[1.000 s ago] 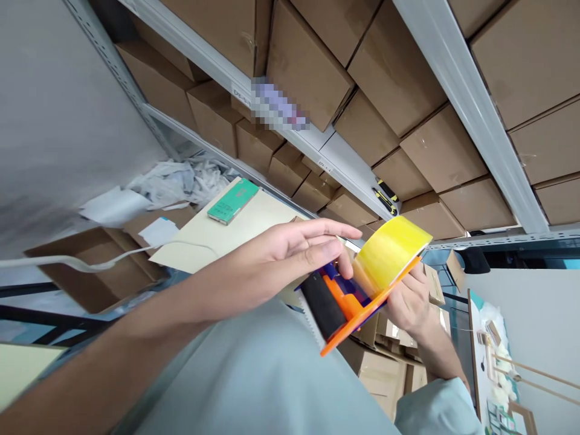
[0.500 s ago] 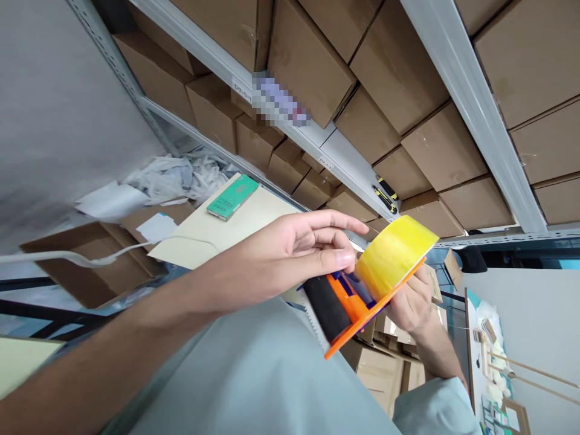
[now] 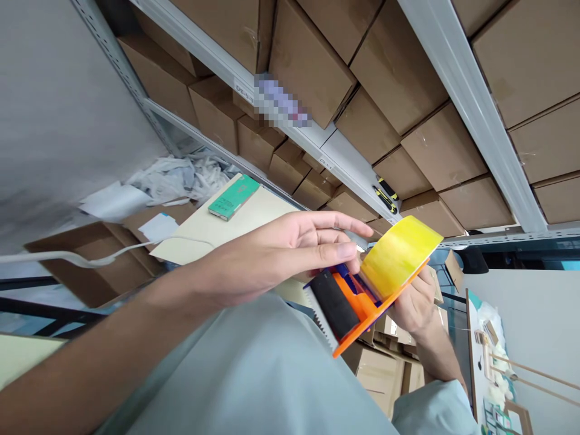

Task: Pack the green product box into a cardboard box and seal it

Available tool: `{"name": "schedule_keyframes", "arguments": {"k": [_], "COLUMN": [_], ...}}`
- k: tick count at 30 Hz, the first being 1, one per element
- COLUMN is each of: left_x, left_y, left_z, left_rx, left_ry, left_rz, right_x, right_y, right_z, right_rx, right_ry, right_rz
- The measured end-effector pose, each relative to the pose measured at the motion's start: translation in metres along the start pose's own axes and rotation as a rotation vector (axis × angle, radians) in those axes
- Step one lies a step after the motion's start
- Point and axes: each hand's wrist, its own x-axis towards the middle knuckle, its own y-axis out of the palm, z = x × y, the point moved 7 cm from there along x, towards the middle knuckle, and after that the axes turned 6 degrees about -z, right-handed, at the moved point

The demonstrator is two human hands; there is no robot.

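Orange tape dispenser point(image 3: 357, 308) with yellow tape roll point(image 3: 399, 257), black roller at 7 o'clock | right hand point(image 3: 414, 305) closed round its handle | left hand point(image 3: 290, 251) open, fingertips touching it | drifted slightly toward 3 o'clock.

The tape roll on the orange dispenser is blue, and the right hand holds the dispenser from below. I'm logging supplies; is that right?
Not quite: the tape roll is yellow, as the head view shows. The rest stands: it sits on the orange dispenser, which the right hand holds from below.
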Motion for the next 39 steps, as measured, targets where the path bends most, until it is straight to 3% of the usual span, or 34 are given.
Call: {"name": "schedule_keyframes", "arguments": {"k": [14, 22, 33, 39], "left_x": [0.002, 0.015, 0.013, 0.018], "left_y": [-0.002, 0.012, 0.012, 0.0], "left_z": [-0.011, 0.006, 0.018, 0.026], "left_rx": [0.188, 0.233, 0.044, -0.045], "left_ry": [-0.069, -0.198, -0.259, -0.175], "left_rz": [0.042, 0.132, 0.276, 0.33], "right_x": [0.007, 0.009, -0.007, -0.024], "right_y": [-0.003, -0.007, -0.001, 0.007], "right_z": [0.006, 0.009, 0.0, -0.014], "right_rx": [0.031, -0.027, 0.034, 0.08], "right_ry": [-0.029, -0.088, -0.064, 0.049], "right_rz": [0.008, -0.007, 0.009, 0.044]}}
